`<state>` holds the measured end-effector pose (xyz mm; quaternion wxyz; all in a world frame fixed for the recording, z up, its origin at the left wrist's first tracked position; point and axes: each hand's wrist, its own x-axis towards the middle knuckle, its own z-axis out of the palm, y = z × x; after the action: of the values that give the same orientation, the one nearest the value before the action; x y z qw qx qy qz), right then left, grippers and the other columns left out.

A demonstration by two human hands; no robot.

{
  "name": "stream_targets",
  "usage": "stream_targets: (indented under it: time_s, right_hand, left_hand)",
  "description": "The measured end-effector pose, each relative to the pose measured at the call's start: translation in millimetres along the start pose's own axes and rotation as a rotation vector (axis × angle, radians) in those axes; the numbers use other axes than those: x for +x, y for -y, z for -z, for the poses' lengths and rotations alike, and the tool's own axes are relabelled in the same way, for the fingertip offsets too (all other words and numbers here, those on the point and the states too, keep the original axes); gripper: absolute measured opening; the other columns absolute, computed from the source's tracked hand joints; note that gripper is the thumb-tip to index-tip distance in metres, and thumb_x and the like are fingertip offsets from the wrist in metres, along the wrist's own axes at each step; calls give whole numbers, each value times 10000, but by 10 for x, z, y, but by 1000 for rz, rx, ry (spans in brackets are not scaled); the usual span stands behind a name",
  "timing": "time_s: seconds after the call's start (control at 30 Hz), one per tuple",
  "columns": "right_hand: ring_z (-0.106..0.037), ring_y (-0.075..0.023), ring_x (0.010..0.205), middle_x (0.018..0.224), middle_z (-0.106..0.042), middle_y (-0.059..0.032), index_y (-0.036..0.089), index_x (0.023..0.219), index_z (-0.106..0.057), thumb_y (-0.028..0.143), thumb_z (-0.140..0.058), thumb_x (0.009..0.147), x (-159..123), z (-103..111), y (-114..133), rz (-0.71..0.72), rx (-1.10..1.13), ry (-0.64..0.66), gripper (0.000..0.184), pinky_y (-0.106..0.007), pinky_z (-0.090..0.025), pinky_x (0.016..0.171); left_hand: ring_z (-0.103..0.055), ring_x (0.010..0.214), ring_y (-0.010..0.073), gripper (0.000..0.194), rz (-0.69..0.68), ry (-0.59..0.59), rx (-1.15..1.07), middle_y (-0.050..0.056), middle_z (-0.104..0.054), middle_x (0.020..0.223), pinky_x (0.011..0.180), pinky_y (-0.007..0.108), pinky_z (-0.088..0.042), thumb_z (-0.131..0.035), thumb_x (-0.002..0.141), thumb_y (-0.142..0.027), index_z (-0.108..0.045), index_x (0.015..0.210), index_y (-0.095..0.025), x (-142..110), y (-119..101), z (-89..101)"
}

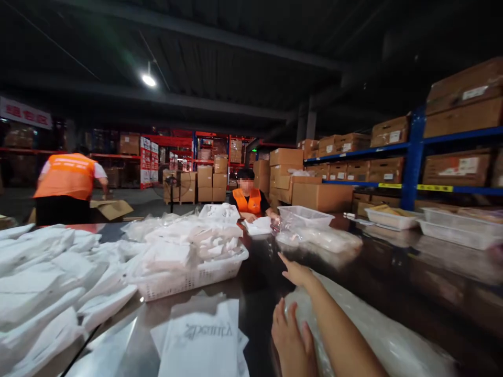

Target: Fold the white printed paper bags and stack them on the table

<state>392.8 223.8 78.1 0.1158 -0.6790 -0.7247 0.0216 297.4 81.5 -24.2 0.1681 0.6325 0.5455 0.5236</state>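
My right hand [296,272] reaches forward over a dark table [393,272], fingers stretched out and open, holding nothing. It hovers at the far edge of a clear plastic bag [373,324] that lies flat under my forearm. Near the bottom edge, my left hand [291,340] rests flat on the same bag with its fingers apart. A white printed bag [200,335] lies just left of my left hand. Beyond it stands a white basket [188,280] heaped with white packets.
A pile of white bags [39,283] covers the table's left side. Clear plastic trays [304,214] [459,230] stand at the far right. A person in an orange vest [247,201] works across the table; another [66,180] stands back left. Blue shelves with cardboard boxes [412,152] line the right.
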Motion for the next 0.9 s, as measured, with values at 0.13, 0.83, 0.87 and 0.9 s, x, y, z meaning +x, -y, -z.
stream_targets:
  time_s: [0.13,0.83,0.87,0.9]
  right_hand:
    - [-667,-172,824,929,-697,-41,157,1496,-257,323,-477,978,-37,-24,-43,20,80,36,587,-383,-511,842]
    - [-636,-226,982,1064,-697,-133,42,1513,108,307,-454,951,79,-99,-109,17,173,-134,838,-322,-433,888]
    - [-624,-230,1024,1117,-683,-139,52,1511,129,303,-444,954,78,-90,-113,15,169,-160,838,-327,-426,909]
    - [-609,-237,1066,1176,-660,-150,61,1509,148,302,-432,957,78,-81,-120,10,161,-186,836,-337,-419,929]
  left_hand:
    - [-411,1338,268,442,-18,15,-28,128,-487,1418,1132,466,-330,-434,851,-147,-600,1260,-163,-32,-60,158]
    - [-385,1342,263,438,-30,52,-37,132,-459,1421,1136,454,-320,-441,855,-134,-574,1272,-156,-43,-154,292]
    - [-390,1340,262,433,-29,50,-34,132,-463,1418,1135,452,-323,-444,856,-135,-577,1267,-159,-44,-159,295]
    - [-394,1338,262,428,-29,49,-31,130,-466,1416,1133,450,-326,-447,856,-135,-581,1262,-163,-45,-162,297]
